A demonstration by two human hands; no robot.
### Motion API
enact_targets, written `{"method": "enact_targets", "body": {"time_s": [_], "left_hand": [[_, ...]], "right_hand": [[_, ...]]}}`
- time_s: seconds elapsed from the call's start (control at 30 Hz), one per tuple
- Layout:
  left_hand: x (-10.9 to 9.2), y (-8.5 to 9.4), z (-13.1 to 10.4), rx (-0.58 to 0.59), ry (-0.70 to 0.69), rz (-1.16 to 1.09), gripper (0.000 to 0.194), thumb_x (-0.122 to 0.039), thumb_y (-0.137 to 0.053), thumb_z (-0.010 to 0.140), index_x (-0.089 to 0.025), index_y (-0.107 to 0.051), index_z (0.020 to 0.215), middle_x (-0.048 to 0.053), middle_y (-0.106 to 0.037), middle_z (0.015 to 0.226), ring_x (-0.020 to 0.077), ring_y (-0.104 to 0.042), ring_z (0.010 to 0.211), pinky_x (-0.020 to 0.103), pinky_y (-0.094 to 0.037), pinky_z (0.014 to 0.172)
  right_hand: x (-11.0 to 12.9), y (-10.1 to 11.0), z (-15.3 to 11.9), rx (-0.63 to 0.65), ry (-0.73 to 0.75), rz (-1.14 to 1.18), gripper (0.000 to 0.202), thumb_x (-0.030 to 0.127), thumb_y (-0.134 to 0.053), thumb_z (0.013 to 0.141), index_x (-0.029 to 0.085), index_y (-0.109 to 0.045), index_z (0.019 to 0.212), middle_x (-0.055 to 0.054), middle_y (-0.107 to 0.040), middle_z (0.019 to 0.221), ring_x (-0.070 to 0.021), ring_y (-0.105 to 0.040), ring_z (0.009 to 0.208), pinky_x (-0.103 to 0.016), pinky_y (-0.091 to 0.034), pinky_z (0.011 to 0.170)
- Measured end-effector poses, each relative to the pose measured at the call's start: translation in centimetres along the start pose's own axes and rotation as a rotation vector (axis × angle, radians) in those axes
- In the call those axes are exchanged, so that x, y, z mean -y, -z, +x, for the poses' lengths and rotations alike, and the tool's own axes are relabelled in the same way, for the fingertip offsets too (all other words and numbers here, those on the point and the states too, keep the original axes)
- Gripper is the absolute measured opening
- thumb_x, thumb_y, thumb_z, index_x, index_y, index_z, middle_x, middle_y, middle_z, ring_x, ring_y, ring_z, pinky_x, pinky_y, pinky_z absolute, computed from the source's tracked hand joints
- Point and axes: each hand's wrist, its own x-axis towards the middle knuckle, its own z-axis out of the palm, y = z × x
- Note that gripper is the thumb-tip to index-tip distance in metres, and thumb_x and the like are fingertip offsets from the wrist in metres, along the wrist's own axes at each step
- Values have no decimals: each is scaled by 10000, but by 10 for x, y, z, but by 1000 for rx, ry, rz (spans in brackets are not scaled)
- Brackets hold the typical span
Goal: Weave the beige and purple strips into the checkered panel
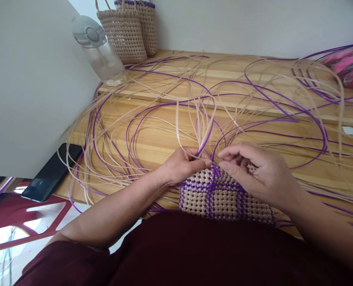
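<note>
A half-woven basket (224, 202) of beige and purple plastic strips lies at the table's front edge, against my dark red top. My left hand (184, 165) is closed on its upper edge, thumb on top, with a bunch of beige and purple strips (204, 135) rising beside the fingers. Just right of that thumb, a purple strip (212, 155) stands up from the weave. My right hand (251, 167) hovers over the basket's upper edge, its thumb and index fingertips slightly apart beside this strip. I see nothing between them. The other right fingers are curled, partly hidden.
Long loose strips (284, 93) loop across the wooden table (161, 149). A water bottle (101, 59) and woven bags (124, 35) stand at the back left. A phone (54, 171) lies at the left edge. A pink bundle (351, 65) sits far right, before the white wall.
</note>
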Motion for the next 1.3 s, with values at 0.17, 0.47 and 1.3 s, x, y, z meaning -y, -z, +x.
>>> {"method": "enact_targets", "body": {"time_s": [0.17, 0.47, 1.3], "left_hand": [[1, -3, -3, 47, 121, -278, 263, -326, -815, 675, -121, -705, 799, 25, -655, 736, 111, -580, 671, 261, -427, 690], [2, -11, -2, -103, 75, -391, 264, -145, -843, 563, -137, -723, 798, 9, -699, 769, 129, -619, 722, 285, -459, 771], [0, -9, -4, -187, 32, -167, 257, -161, -832, 556, -130, -720, 786, 58, -717, 851, 201, -646, 833, 324, -504, 791]], "right_hand": [[5, 15, 26, 93, 72, -62, 239, 296, -514, 944, 212, -698, 1072, -43, -676, 884, -137, -594, 754, -265, -436, 682], [50, 16, 96, 606, 149, -249, 204, 186, -544, 843, 172, -747, 823, -31, -701, 771, -124, -578, 688, -265, -368, 648], [49, -4, 110, 522, 236, -172, 166, 67, -675, 640, 233, -684, 640, 13, -619, 554, -99, -437, 474, -304, -245, 519]]}}
